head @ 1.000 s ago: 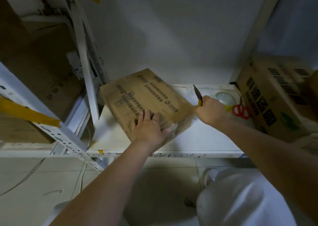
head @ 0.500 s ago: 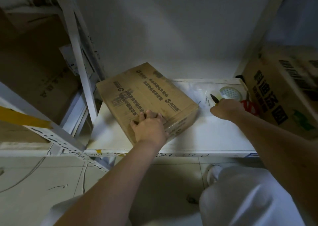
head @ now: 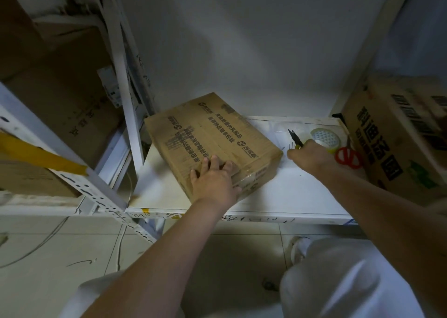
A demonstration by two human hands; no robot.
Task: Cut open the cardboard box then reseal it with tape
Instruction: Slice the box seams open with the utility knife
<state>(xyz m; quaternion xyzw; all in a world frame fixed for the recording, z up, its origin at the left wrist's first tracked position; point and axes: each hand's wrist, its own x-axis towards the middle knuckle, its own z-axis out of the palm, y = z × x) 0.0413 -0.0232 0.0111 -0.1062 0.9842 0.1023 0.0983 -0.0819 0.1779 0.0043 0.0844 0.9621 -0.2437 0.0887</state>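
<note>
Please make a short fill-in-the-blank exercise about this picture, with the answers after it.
1. The left hand rests flat on the ______.
2. The right hand grips a ______ beside the box.
3. The scissors have ______ handles.
4. The tape roll lies on the white ______.

Answers: box; knife; red; shelf

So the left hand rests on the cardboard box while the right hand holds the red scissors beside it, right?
Not quite. The head view shows the right hand holding a small knife; the red scissors lie untouched on the shelf. The left hand does rest on the cardboard box.
</note>
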